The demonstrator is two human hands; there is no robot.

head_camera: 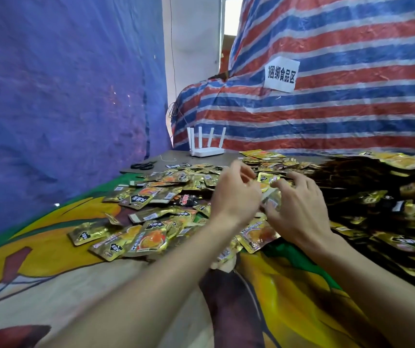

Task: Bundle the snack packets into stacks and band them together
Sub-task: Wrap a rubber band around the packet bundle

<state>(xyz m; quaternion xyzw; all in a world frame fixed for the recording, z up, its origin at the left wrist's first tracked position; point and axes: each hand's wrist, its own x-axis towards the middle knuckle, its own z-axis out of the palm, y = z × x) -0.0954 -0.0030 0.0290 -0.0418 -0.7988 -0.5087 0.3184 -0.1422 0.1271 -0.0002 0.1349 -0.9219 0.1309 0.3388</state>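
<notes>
Gold foil snack packets [148,238] lie scattered in a wide heap across the table. Above the middle of the heap, my two hands meet around a small stack of snack packets [273,200]. My left hand [234,197] has its back to the camera and its fingers curled, holding the stack from the left. On the right side, my right hand [300,210] pinches the stack between thumb and index finger, its other fingers spread and bent. Most of the stack is hidden by the hands. No band is visible.
A deep pile of packets [367,197] rises at the right. Black scissors [142,166] and a white router [207,150] sit at the table's far edge. A printed cloth [50,272] covers the near table. Blue and striped tarps wall in the left and back.
</notes>
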